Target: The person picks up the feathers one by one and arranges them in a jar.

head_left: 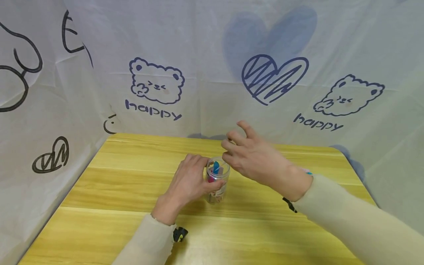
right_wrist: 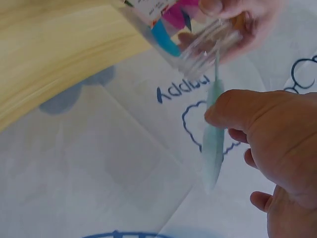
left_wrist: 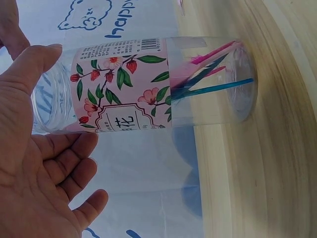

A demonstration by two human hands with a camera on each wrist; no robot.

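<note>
A clear jar [head_left: 216,197] with a pink floral label [left_wrist: 124,84] stands upright on the table. My left hand [head_left: 187,180] grips it near the neck, thumb on the near side and fingers behind. Pink and blue feathers [left_wrist: 213,64] stand inside, their thin quills reaching to the jar's bottom. In the right wrist view, my right hand [right_wrist: 282,139] pinches a pale teal feather [right_wrist: 213,148] between thumb and fingers. Its white quill points at the open mouth of the jar and overlaps the rim there. In the head view, my right hand [head_left: 258,154] hides this feather.
The wooden table [head_left: 116,176] ends against a white cloth [head_left: 205,92] with drawn bears and hearts. Beyond my right wrist a small pink and blue thing [head_left: 308,172] shows, mostly hidden by the sleeve. Each wrist wears a black strap [head_left: 180,234].
</note>
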